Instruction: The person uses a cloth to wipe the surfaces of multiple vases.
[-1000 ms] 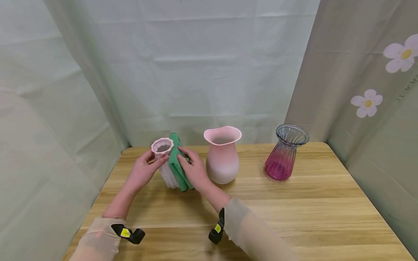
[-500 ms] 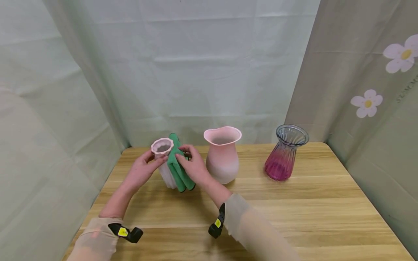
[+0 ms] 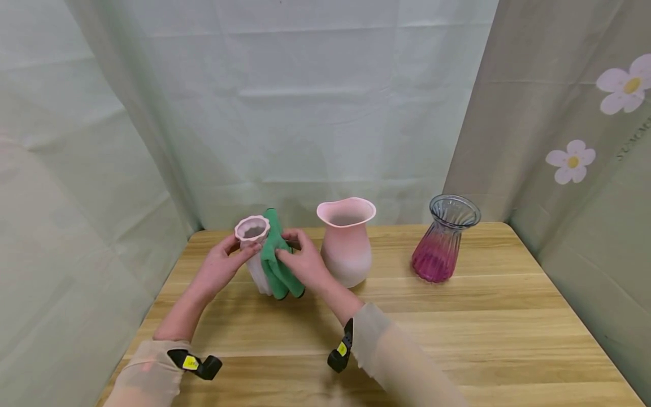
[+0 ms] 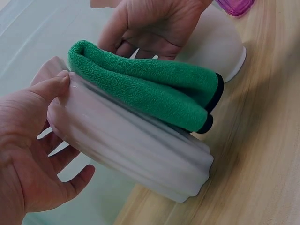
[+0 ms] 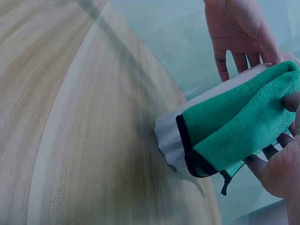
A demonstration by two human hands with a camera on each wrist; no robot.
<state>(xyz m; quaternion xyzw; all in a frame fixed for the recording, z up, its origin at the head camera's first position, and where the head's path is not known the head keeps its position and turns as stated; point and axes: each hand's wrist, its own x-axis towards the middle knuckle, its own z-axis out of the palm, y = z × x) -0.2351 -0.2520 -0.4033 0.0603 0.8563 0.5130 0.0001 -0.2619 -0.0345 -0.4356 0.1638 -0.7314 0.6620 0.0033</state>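
Note:
A ribbed, pale pink-white vase (image 4: 131,140) with a scalloped rim stands at the table's left, its rim pinched near the top by the left hand (image 3: 224,265), thumb in front. The right hand (image 3: 305,263) holds a folded green cloth (image 3: 277,263) with dark edging against the vase's right side. In the right wrist view the cloth (image 5: 243,122) covers much of the vase, and the right thumb lies on it. Beneath the cloth, the vase's surface is hidden.
Just right of the right hand stands a wider pink-and-white vase (image 3: 348,249) with a wavy rim. Farther right is a ribbed glass vase (image 3: 442,243), bluish above and magenta below. All stand on a wooden table (image 3: 458,339), with hanging curtains (image 3: 315,102) behind and at the sides.
The cloth and the right hand have shifted slightly, and the folds of the cloth lie differently against the vase. The left hand keeps its hold, and the vases stand in the same places.

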